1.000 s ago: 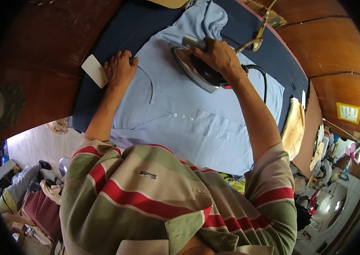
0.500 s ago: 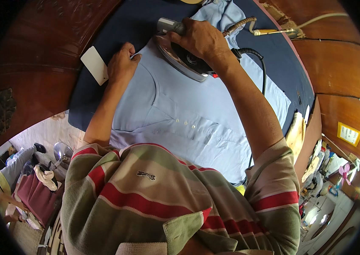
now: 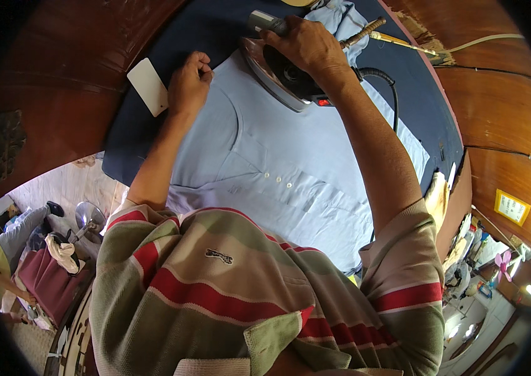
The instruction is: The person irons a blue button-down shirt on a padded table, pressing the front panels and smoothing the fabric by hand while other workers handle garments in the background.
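Lying flat over dark blue ironing surface (image 3: 171, 37): light blue shirt (image 3: 303, 169). Pressing its upper part: iron (image 3: 278, 72), right hand (image 3: 306, 44) wrapping the handle. Pinning the shirt's left edge: loosely curled left hand (image 3: 190, 84), beside white card (image 3: 147, 86).

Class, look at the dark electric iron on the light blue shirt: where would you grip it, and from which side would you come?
Grip the dark electric iron by its top handle, coming from above, as the right hand does. Its soleplate lies flat on the light blue shirt, so only the raised handle is free, and the black cord trails off behind.
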`<action>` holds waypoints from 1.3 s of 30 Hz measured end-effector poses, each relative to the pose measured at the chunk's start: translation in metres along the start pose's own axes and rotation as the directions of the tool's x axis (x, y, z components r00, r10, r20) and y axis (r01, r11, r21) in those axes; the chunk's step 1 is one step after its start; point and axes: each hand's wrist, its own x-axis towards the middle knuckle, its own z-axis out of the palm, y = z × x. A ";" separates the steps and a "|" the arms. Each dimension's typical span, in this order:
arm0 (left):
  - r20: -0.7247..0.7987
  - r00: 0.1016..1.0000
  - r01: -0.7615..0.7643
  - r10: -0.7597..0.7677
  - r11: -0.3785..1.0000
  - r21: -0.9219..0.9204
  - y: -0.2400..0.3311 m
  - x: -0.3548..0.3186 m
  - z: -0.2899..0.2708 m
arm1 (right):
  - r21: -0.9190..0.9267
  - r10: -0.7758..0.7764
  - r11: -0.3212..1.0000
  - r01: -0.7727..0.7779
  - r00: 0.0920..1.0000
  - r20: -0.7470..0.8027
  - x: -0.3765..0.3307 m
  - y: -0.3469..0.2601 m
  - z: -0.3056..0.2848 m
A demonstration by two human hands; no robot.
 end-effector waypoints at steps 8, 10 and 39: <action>-0.020 0.999 0.035 -0.034 0.998 0.043 -0.004 -0.003 -0.002 | -0.082 -0.196 0.974 0.213 0.965 0.171 -0.010 -0.012 -0.004; 0.024 0.998 0.063 -0.063 0.998 0.010 -0.009 -0.001 -0.003 | -0.061 -0.178 0.981 0.185 0.978 0.108 -0.004 -0.015 -0.003; 0.368 0.501 -0.865 0.783 0.440 0.240 0.119 0.034 0.171 | 0.067 0.559 0.829 -0.555 0.821 -0.116 -0.120 0.220 -0.048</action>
